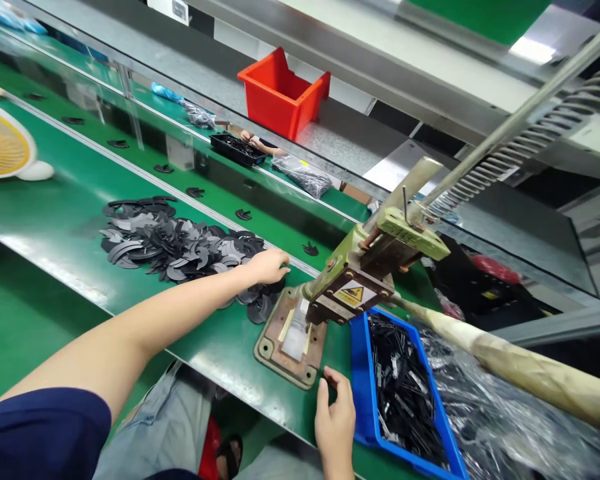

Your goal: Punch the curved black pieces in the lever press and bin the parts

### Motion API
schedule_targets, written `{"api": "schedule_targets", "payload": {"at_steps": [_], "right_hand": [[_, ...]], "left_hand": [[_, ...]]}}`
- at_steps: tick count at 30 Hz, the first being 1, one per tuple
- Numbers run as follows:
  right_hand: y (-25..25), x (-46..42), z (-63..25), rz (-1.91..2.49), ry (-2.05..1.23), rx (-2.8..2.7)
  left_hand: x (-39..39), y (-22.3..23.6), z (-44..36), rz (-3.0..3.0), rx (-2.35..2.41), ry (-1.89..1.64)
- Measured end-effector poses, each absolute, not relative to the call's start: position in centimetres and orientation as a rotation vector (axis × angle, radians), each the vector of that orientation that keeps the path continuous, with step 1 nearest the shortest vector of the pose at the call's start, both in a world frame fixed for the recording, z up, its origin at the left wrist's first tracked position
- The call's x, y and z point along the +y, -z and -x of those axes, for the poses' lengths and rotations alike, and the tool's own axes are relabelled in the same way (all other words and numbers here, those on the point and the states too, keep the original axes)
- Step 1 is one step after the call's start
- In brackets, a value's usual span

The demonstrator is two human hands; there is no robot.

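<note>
My left hand (269, 266) reaches over the right end of a pile of dark grey, curved flat pieces (180, 243). Its fingers are curled together and whatever they may hold is hidden. Right of the pile stands a green hand press (353, 273) with a yellow warning label and a bolted metal base plate (275, 333). A pale flat block (296, 337) lies on that base under the press head. My right hand (336, 417) is just in front of the base's near corner, thumb and fingers apart, with nothing visible between them.
A blue bin (363, 393) of small black parts stands right of the press, beside clear plastic bags (485, 400). The press's wrapped lever (520, 360) extends rightward. Black pieces (243, 215) lie spaced along the green belt (275, 233). Another person's hand (250, 140) is at a black tray (235, 149).
</note>
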State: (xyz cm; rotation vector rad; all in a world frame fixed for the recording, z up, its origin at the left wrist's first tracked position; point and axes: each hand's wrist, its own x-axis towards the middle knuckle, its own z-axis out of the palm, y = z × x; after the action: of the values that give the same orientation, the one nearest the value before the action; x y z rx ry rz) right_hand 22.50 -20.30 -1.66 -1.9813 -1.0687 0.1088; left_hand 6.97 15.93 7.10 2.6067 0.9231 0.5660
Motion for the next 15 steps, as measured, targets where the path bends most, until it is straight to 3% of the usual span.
{"api": "schedule_targets", "payload": {"at_steps": [9, 15], "right_hand": [[1.7, -20.5, -22.0, 1.945, -0.007, -1.120], [-3.1, -23.4, -22.1, 1.753, 0.102, -1.421]], "left_hand": [[16.2, -7.6, -8.3, -2.607, 0.893, -0.588], [10.6, -7.0, -5.9, -2.396, 0.826, -0.866]]}}
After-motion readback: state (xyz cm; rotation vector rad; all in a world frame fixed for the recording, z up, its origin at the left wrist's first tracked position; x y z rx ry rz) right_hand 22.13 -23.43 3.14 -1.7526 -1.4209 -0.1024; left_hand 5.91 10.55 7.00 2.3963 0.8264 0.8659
